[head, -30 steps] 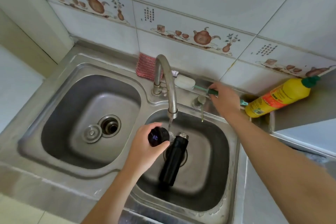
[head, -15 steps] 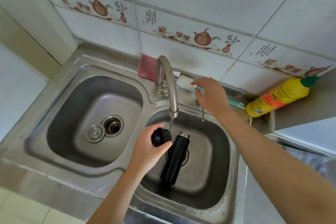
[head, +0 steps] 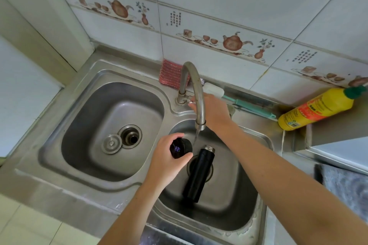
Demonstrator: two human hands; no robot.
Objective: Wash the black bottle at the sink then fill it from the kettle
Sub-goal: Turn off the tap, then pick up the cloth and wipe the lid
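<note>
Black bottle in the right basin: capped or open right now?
Open. The black bottle shows its bare metal mouth; the left hand holds its cap.

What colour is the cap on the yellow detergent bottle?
Green, on the yellow plastic detergent bottle lying right of the sink; head view.

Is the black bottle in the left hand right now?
No, the left hand holds only the black cap, while the black bottle lies uncapped in the right basin.
</note>
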